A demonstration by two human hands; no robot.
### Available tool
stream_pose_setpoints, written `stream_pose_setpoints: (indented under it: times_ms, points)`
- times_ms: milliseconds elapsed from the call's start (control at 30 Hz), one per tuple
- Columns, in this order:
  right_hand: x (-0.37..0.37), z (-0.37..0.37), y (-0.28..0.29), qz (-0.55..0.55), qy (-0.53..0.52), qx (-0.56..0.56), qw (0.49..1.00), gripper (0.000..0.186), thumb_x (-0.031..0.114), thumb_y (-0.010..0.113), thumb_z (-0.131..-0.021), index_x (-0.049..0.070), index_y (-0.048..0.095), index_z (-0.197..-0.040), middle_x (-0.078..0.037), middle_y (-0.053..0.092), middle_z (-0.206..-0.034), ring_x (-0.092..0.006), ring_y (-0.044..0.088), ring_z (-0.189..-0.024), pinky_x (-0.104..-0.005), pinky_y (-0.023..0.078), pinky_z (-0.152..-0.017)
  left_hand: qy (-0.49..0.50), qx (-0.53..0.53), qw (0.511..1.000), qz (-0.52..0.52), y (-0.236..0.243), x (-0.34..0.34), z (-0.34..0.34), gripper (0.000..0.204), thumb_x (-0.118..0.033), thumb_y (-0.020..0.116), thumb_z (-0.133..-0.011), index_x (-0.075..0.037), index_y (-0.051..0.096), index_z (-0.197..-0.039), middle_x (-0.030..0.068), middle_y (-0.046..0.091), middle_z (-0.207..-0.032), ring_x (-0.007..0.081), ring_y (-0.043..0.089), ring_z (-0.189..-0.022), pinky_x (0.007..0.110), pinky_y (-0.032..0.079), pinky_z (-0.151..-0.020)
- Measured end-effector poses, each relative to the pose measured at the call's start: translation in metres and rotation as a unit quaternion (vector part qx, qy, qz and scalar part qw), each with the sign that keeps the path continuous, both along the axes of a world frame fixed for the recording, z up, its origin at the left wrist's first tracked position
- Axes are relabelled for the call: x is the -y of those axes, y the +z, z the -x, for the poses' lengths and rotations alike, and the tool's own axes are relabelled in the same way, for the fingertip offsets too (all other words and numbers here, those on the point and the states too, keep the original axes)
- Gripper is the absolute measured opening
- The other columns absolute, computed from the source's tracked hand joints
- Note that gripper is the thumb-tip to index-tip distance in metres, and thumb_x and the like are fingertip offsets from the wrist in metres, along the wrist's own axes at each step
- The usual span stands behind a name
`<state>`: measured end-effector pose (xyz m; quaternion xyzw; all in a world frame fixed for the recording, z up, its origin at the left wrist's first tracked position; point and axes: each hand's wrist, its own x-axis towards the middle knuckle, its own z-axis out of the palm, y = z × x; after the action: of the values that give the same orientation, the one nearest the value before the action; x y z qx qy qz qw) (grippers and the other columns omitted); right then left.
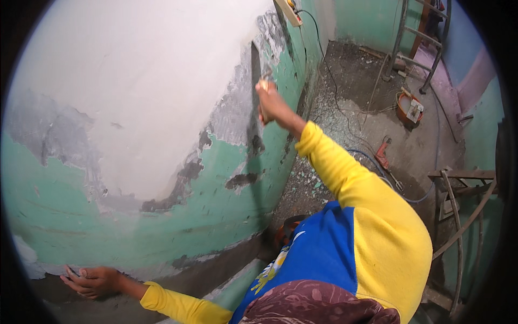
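Note:
My right hand (274, 106) is raised against the wall, closed around the pale handle of a trowel (263, 85). A long, narrow dark strip beside it looks like the trowel's blade seen nearly edge-on, hard to separate from the shadow below. The wall (145, 102) has a smooth off-white coat on top, grey ragged patches at its border, and chipped green paint lower down. Low at the left, my left hand (91, 282) is near the foot of the wall, fingers apart and curved. Whether it touches the wall I cannot tell.
Chips of debris (315, 178) litter the floor along the wall. A red power tool (383, 154) with a cable lies to the right. Beyond are an orange bucket (402, 113) with a flat tool on it and a ladder (423, 35). A metal stand (458, 216) is at right.

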<state>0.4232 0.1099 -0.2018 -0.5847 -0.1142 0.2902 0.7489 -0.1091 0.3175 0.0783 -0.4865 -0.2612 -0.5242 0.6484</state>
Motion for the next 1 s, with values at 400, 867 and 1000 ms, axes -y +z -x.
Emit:
stream_pose_setpoints:
  times_ms: [400, 867, 1000]
  points:
    - [-0.012, 0.017, -0.032, -0.016, -0.012, -0.003, 1.0, 0.049, 0.042, 0.043, -0.108, 0.008, 0.03, -0.141, -0.01, 0.058, -0.074, -0.0205, 0.059, -0.046, -0.0381, 0.051, -0.039, 0.01, -0.011, 1.0, 0.012, 0.003, 0.016, -0.011, 0.042, -0.039, 0.035, -0.112, -0.017, 0.065, -0.131, 0.0034, 0.056, -0.146, 0.0232, 0.06, -0.119, 0.043, 0.044, -0.095]
    - [0.012, -0.066, -0.044, -0.119, -0.082, -0.075, 0.987, 0.041, 0.034, 0.05, -0.105, 0.006, 0.04, -0.132, -0.011, 0.06, -0.077, -0.02, 0.06, -0.052, -0.0369, 0.054, -0.045, 0.011, 0.007, 0.999, 0.035, 0.0, 0.018, -0.024, 0.039, -0.039, 0.044, -0.109, -0.015, 0.062, -0.133, 0.0084, 0.053, -0.147, 0.0286, 0.056, -0.126, 0.048, 0.044, -0.1]
    - [0.012, 0.016, -0.055, -0.023, -0.01, 0.004, 1.0, 0.041, 0.036, 0.048, -0.106, 0.002, 0.04, -0.128, -0.013, 0.062, -0.071, -0.024, 0.065, -0.054, -0.0399, 0.053, -0.044, 0.038, 0.012, 0.998, 0.041, -0.004, 0.015, -0.014, 0.038, -0.039, 0.045, -0.109, -0.015, 0.061, -0.134, 0.0085, 0.053, -0.147, 0.0287, 0.056, -0.125, 0.048, 0.044, -0.099]
